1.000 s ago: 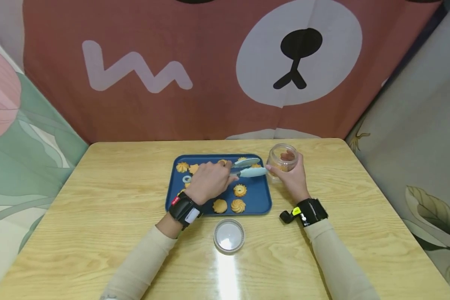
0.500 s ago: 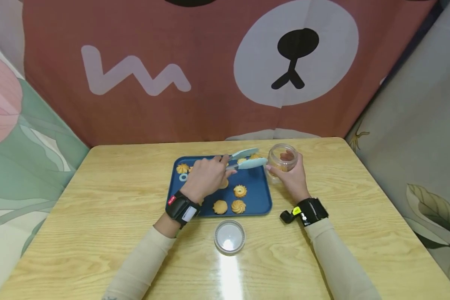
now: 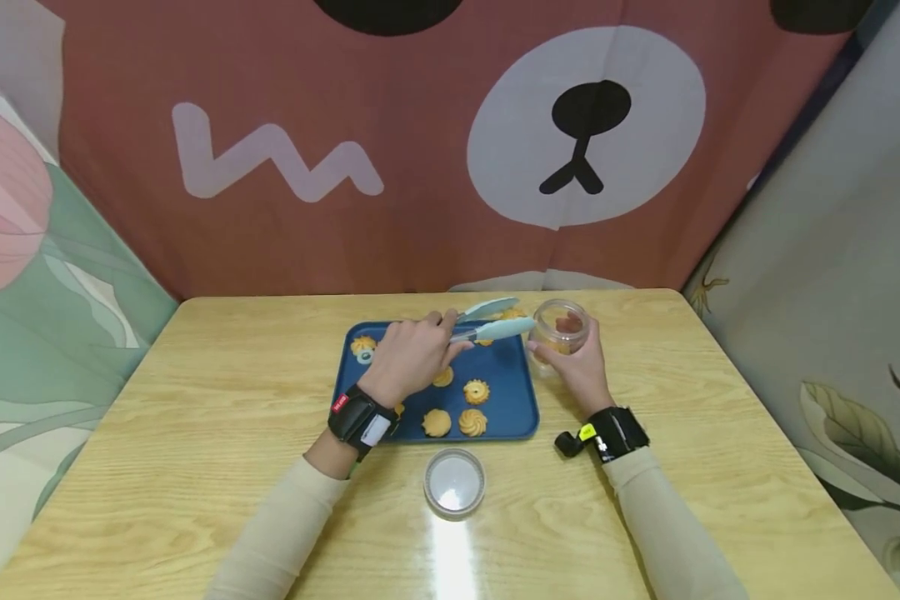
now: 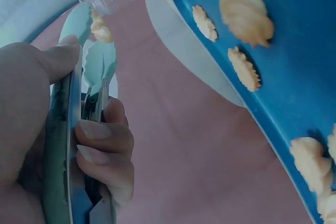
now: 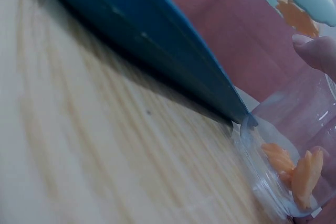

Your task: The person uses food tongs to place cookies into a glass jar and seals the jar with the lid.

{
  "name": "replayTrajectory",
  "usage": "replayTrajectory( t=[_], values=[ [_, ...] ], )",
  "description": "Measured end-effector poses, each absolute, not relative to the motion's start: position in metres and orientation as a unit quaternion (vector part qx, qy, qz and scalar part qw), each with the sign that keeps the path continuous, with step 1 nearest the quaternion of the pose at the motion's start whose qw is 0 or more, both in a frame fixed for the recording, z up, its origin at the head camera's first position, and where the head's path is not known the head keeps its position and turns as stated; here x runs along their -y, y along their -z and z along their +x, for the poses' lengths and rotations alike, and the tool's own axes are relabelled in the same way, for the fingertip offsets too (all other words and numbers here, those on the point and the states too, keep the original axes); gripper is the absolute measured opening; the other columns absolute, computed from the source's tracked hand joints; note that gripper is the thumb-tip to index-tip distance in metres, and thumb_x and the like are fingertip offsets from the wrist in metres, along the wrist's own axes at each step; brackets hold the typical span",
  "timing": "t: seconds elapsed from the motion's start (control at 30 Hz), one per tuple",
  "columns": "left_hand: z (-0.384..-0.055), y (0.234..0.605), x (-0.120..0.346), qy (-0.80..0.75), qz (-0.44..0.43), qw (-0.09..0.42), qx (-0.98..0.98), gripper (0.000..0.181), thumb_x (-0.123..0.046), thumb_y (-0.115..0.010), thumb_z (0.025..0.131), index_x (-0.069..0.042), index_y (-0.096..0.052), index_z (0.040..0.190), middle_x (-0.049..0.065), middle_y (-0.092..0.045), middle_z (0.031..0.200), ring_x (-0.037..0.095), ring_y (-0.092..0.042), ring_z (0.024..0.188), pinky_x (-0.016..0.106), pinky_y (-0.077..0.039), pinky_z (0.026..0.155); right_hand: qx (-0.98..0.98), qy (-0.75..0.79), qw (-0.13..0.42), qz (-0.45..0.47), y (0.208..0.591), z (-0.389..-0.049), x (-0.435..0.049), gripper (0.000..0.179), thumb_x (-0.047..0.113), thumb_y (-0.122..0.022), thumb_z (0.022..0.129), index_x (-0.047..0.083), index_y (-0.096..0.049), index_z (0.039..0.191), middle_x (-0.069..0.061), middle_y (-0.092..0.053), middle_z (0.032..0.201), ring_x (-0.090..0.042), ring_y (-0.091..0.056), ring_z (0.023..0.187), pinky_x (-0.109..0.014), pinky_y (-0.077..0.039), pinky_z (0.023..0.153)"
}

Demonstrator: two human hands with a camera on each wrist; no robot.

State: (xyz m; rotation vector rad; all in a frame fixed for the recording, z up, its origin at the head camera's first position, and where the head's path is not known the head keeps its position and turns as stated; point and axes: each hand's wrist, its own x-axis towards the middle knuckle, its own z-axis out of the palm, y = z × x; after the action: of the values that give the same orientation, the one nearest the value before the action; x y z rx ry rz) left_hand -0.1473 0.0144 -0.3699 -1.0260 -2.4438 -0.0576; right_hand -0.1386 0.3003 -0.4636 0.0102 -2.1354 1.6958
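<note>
My left hand (image 3: 412, 354) grips a pair of metal tongs with pale blue tips (image 3: 504, 327). Between the tips sits a golden cookie (image 4: 101, 29), raised off the tray and close to the jar's mouth. My right hand (image 3: 585, 371) holds a clear jar (image 3: 551, 337) at the tray's right side, thumb near the rim. Inside the jar lie cookies (image 5: 307, 177), seen through its wall in the right wrist view. More piped cookies, such as a swirled cookie (image 3: 472, 422), rest on the blue tray (image 3: 513, 408); my left hand hides some of them.
A round clear lid (image 3: 454, 483) lies on the wooden table (image 3: 157, 467) in front of the tray. Patterned cloth (image 3: 285, 250) hangs behind the table and on both sides.
The tongs have risen from the tray with a cookie between their tips, nearer the jar's rim. My right hand and the jar stay about where they were; the head view has tilted up slightly.
</note>
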Motion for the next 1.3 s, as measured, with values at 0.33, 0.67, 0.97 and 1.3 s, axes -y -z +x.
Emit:
replayTrajectory(
  t=[0.33,0.67,0.97,1.3],
  values=[
    [-0.146,0.356,-0.030,0.027,-0.382,0.265,0.885,0.054,-0.050,-0.049,0.095,-0.005,-0.054,0.124,0.004,-0.051,0.070,0.012,-0.038,0.038,0.028,-0.032,0.032,0.767,-0.603,0.217,0.000,0.471,-0.142,-0.302,0.088,0.034,-0.085,0.067,0.016,-0.033,0.136,-0.012,-0.046,0.124,-0.020,-0.046,0.109,-0.045,-0.039,0.091],
    [-0.149,0.350,-0.056,0.018,-0.392,0.251,0.885,0.058,-0.054,-0.044,0.095,-0.005,-0.053,0.125,0.005,-0.057,0.075,0.012,-0.040,0.039,0.028,-0.036,0.033,0.759,-0.616,0.210,0.007,0.454,-0.133,-0.295,0.085,0.020,-0.085,0.069,0.013,-0.032,0.136,-0.022,-0.044,0.127,-0.022,-0.044,0.110,-0.043,-0.037,0.090],
    [-0.149,0.351,-0.069,0.002,-0.392,0.233,0.890,0.055,-0.055,-0.040,0.096,-0.006,-0.054,0.118,0.002,-0.051,0.071,0.011,-0.040,0.041,0.026,-0.037,0.035,0.759,-0.616,0.209,0.012,0.438,-0.123,-0.289,0.083,0.016,-0.083,0.072,0.010,-0.030,0.135,-0.024,-0.043,0.124,-0.023,-0.044,0.107,-0.047,-0.035,0.092],
    [-0.151,0.351,-0.080,-0.015,-0.390,0.210,0.897,0.059,-0.056,-0.036,0.097,-0.005,-0.052,0.121,0.004,-0.056,0.077,0.011,-0.043,0.043,0.027,-0.039,0.035,0.758,-0.617,0.212,0.008,0.440,-0.122,-0.288,0.082,0.014,-0.083,0.072,0.009,-0.030,0.134,-0.016,-0.044,0.127,-0.027,-0.045,0.115,-0.048,-0.034,0.096]
  ],
)
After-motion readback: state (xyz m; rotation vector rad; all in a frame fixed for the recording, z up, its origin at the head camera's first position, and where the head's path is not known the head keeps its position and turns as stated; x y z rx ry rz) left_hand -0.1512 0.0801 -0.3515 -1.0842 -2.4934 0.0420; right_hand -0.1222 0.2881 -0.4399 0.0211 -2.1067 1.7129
